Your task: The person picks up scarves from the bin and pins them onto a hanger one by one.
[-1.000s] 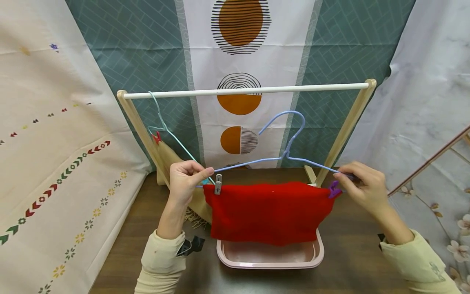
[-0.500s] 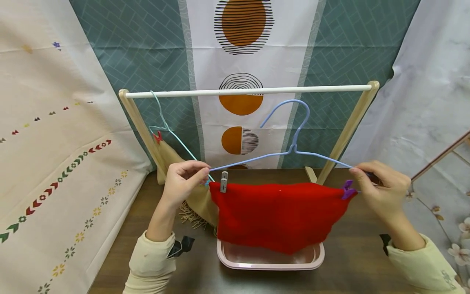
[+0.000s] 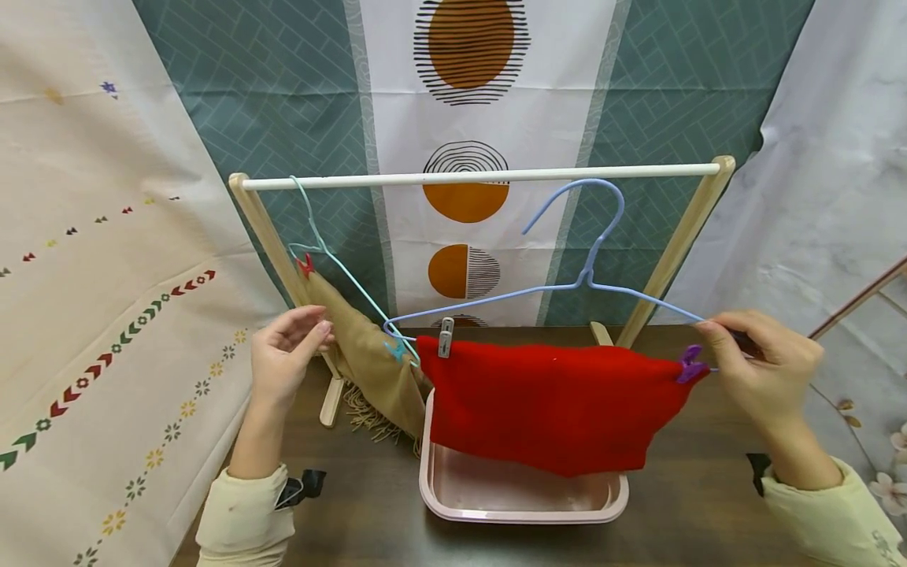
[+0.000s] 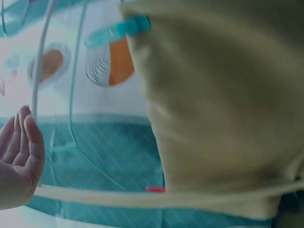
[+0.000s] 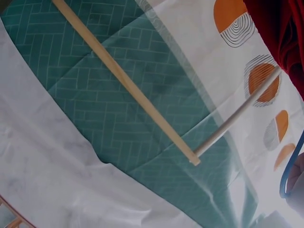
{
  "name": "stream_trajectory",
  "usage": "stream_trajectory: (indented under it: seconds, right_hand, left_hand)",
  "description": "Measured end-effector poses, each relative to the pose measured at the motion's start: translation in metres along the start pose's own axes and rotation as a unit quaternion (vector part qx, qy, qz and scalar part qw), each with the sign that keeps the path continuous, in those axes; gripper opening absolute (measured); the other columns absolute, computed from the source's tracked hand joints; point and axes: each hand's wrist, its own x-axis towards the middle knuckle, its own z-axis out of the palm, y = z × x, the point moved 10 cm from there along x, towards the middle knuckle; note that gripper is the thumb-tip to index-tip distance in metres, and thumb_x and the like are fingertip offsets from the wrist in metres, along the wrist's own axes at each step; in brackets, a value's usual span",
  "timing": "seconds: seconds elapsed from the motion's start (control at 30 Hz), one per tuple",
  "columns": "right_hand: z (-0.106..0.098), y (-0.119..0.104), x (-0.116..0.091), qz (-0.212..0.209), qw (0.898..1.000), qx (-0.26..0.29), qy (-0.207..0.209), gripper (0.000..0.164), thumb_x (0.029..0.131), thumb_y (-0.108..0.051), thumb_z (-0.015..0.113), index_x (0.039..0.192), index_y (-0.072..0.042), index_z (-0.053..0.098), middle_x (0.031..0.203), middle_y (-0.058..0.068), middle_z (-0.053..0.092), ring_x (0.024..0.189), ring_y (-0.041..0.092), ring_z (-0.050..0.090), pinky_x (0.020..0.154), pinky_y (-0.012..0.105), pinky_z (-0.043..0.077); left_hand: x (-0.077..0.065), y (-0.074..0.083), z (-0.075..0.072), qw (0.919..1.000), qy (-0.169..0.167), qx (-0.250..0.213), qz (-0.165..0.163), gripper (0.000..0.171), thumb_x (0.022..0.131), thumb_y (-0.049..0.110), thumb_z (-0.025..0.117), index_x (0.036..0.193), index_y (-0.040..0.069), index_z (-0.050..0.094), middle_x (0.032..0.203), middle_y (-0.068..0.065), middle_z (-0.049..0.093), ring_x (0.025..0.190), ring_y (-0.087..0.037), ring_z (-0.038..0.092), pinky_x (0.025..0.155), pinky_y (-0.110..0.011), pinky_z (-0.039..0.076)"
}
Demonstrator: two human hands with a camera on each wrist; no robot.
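My right hand (image 3: 768,366) pinches the right end of a blue hanger (image 3: 496,298), whose hook stands just below the rack's white bar, off it. From the hanger hangs a red cloth (image 3: 553,409), clipped by a grey clothespin (image 3: 446,337) at the left and a purple clothespin (image 3: 690,364) at the right. Holding nothing, my left hand (image 3: 286,354) is apart from the hanger, fingers loosely bent, near the tan fringed cloth (image 3: 368,354). In the left wrist view, the tan cloth (image 4: 223,104) fills the right side, with a teal clothespin (image 4: 118,31) on its edge.
A rack with a white bar (image 3: 482,176) and wooden legs stands ahead. A mint hanger (image 3: 347,272) hangs at its left end, holding the tan cloth with a red clothespin (image 3: 305,264). Below the red cloth sits a pink basin (image 3: 524,516) on the dark table (image 3: 368,512).
My left hand has let go of the blue hanger and moved left. With my right hand, the hanger and red cloth have moved right, and the hook has risen toward the bar.
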Motion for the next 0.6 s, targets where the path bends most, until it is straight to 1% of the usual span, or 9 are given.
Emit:
stream_trajectory:
  seconds: [0.1,0.17,0.23,0.3,0.43,0.53,0.6]
  right_hand:
    - [-0.001,-0.001,0.001,-0.001,1.0,0.002,0.002,0.03,0.074,-0.01,0.075,0.06,0.013,0.062,0.059,0.006,0.061,0.055,-0.005,0.045,0.057,0.005,0.036]
    - [-0.002,-0.001,0.001,0.0,1.0,0.0,0.001,0.031,0.074,-0.011,0.075,0.06,0.014,0.061,0.059,0.005,0.06,0.054,-0.005,0.044,0.057,0.005,0.036]
    - [-0.002,-0.001,0.0,0.002,1.0,-0.001,-0.002,0.033,0.074,-0.011,0.075,0.06,0.015,0.061,0.06,0.004,0.061,0.054,-0.004,0.044,0.057,0.005,0.037]
    - [-0.003,0.0,0.0,0.003,1.0,-0.001,-0.004,0.033,0.074,-0.011,0.075,0.06,0.015,0.061,0.06,0.004,0.061,0.054,-0.004,0.044,0.057,0.005,0.037]
    - [-0.003,0.001,-0.001,0.003,1.0,0.002,-0.01,0.032,0.074,-0.012,0.075,0.061,0.014,0.062,0.061,0.006,0.061,0.054,-0.004,0.045,0.058,0.005,0.038]
    - [-0.003,0.001,-0.001,0.003,1.0,-0.001,-0.017,0.031,0.074,-0.012,0.075,0.062,0.013,0.063,0.061,0.007,0.061,0.055,-0.004,0.046,0.058,0.005,0.039]
    - [-0.002,0.002,-0.001,0.003,1.0,-0.002,-0.018,0.031,0.074,-0.012,0.075,0.062,0.013,0.063,0.061,0.007,0.061,0.055,-0.004,0.046,0.058,0.005,0.039]
  left_hand:
    - [0.006,-0.002,-0.02,0.9987,0.051,-0.007,0.001,0.021,0.077,-0.018,0.058,0.096,-0.01,0.062,0.075,-0.005,0.066,0.06,-0.012,0.062,0.051,-0.018,0.049]
    - [0.01,-0.003,-0.031,0.9965,0.083,-0.009,-0.001,0.026,0.076,-0.018,0.058,0.1,-0.007,0.062,0.078,-0.007,0.064,0.062,-0.012,0.062,0.051,-0.018,0.048]
    - [0.014,-0.004,-0.041,0.9935,0.113,0.008,-0.008,0.034,0.076,-0.018,0.06,0.106,-0.002,0.061,0.083,-0.008,0.062,0.066,-0.012,0.061,0.052,-0.017,0.048]
    - [0.018,-0.006,-0.05,0.9899,0.136,0.038,-0.015,0.043,0.076,-0.015,0.062,0.114,0.002,0.057,0.091,-0.009,0.059,0.073,-0.013,0.059,0.055,-0.016,0.048]
    - [0.029,-0.015,-0.064,0.9794,0.165,0.109,-0.04,0.057,0.076,-0.007,0.066,0.128,0.008,0.046,0.106,-0.008,0.051,0.091,-0.018,0.054,0.065,-0.016,0.045]
    - [0.039,-0.025,-0.072,0.9691,0.171,0.163,-0.069,0.064,0.079,0.002,0.067,0.135,0.012,0.038,0.118,-0.004,0.046,0.106,-0.02,0.047,0.075,-0.02,0.042]
    - [0.045,-0.032,-0.077,0.9622,0.17,0.193,-0.09,0.067,0.081,0.007,0.066,0.138,0.016,0.034,0.124,-0.001,0.043,0.113,-0.018,0.043,0.083,-0.024,0.039]
